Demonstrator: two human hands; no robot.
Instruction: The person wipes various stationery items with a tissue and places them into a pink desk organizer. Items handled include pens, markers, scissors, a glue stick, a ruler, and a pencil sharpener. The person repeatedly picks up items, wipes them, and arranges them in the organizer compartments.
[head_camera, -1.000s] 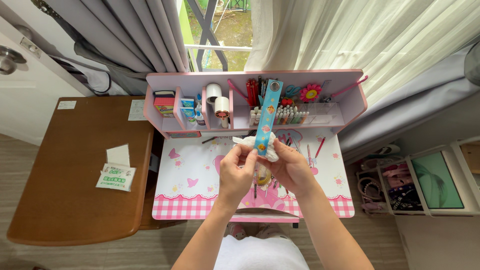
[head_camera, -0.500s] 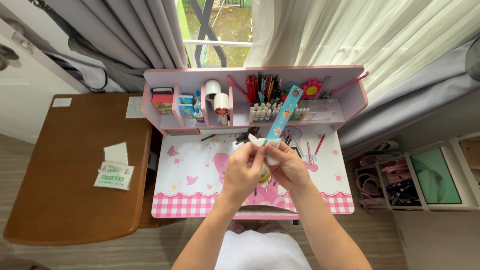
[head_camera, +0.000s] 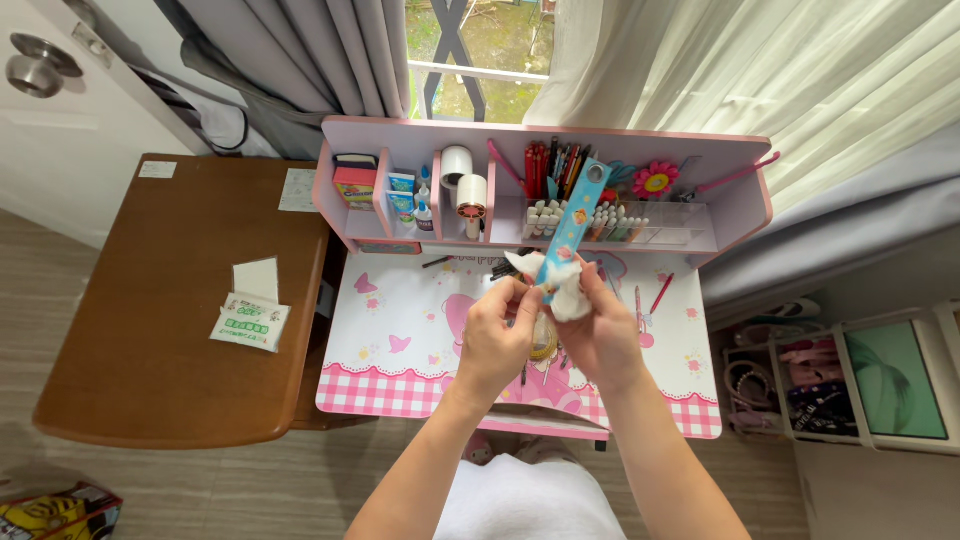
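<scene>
A blue ruler (head_camera: 572, 222) printed with small cartoon figures is held upright and tilted, its upper end rising beyond both hands toward the shelf. Its lower end is pinched by the left hand (head_camera: 497, 337), thumb and forefinger closed on the edge. A crumpled white tissue (head_camera: 562, 288) is pressed against the ruler's lower part by the right hand (head_camera: 603, 335), whose fingers are curled shut around the wad; both hands are therefore closed on what they hold, and they touch each other at the ruler.

The ruler is judged to be light, thin and stiff plastic, smooth enough to slip, so a firm pinch near the lower end across its flat faces would suit it. The tissue is soft and would tear if dragged hard.

Beneath the hands lies a pink-and-white child's desk (head_camera: 400, 320), with loose pens just beyond the right hand. Beyond the fingertips stands the shelf unit (head_camera: 700, 150) of pencils and markers. Well to the left a brown table (head_camera: 130, 330) carries a packet of wipes (head_camera: 250, 322).
</scene>
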